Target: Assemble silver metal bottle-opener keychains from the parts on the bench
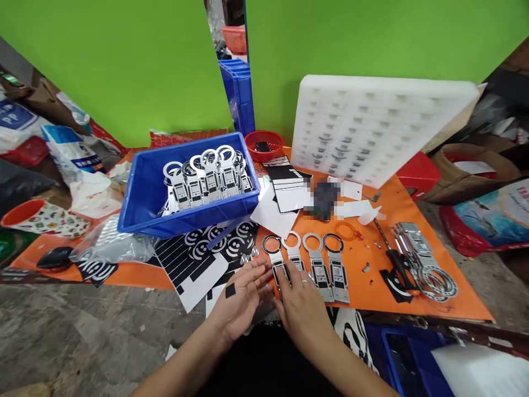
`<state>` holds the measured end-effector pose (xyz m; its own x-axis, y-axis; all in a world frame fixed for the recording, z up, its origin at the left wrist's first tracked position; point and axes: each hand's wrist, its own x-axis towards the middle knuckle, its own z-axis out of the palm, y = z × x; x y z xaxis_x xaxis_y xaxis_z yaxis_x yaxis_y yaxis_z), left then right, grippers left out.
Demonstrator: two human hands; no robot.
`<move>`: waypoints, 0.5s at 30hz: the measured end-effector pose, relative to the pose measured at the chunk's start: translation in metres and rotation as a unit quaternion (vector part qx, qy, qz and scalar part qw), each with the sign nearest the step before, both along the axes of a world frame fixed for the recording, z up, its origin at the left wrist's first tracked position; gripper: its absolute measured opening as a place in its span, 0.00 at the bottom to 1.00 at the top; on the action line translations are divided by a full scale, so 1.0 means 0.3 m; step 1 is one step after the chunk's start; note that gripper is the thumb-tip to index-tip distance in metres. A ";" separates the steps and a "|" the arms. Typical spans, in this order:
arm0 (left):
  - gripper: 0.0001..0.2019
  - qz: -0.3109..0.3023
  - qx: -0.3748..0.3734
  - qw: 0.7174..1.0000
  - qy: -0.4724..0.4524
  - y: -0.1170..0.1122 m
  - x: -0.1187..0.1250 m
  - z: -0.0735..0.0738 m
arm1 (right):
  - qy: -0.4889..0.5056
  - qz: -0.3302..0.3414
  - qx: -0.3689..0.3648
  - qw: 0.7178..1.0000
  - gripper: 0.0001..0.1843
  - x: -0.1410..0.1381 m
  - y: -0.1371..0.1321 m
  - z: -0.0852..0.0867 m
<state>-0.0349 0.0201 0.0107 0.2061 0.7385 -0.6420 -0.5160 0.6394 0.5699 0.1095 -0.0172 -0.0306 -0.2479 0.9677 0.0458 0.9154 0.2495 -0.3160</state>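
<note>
My left hand [242, 298] is turned palm up at the table's front edge, fingers stretched out and slightly curled. A small black square piece [230, 290] lies on its palm. My right hand [305, 306] rests palm down, its fingers extended over the leftmost flat metal part with a ring end [273, 253], partly covering it. Several such parts stand side by side in a row, rings pointing away from me; another metal part [318, 270] lies just right of my fingers. Small shiny pieces [250, 255] lie beyond my left fingertips.
A blue bin [190, 218] holds many ring-ended metal parts. Black-and-white sticker sheets [198, 281] lie before it. A white foam block [384, 121] leans on the green panel. At right are a black-handled screwdriver [399, 264] and stacked metal parts [415, 242]. A red basket [264, 146] stands behind.
</note>
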 end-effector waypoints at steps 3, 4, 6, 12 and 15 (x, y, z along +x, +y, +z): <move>0.11 0.011 -0.040 0.999 -0.022 0.021 -0.007 0.002 | 0.021 -0.005 -0.022 1.000 0.27 -0.003 0.008 0.016; 0.11 0.017 -0.052 0.998 -0.028 0.026 -0.009 0.004 | 0.041 -0.009 -0.029 0.999 0.26 -0.002 0.011 0.022; 0.11 0.031 -0.065 0.997 -0.034 0.034 -0.010 0.011 | 0.100 -0.021 -0.041 0.994 0.24 0.001 0.016 0.035; 0.11 0.008 -0.064 0.995 -0.072 0.056 -0.013 0.042 | 0.292 -0.102 -0.099 0.946 0.19 -0.001 0.050 0.048; 0.15 -0.032 -0.048 0.997 -0.051 0.058 -0.017 0.042 | 0.330 -0.123 -0.117 0.928 0.25 0.003 0.064 0.037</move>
<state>-0.0399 0.0374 0.0233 0.3182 0.6582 -0.6822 -0.5241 0.7218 0.4520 0.1103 0.0019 -0.0194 -0.0105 0.9939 -0.1096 0.5225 -0.0881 -0.8481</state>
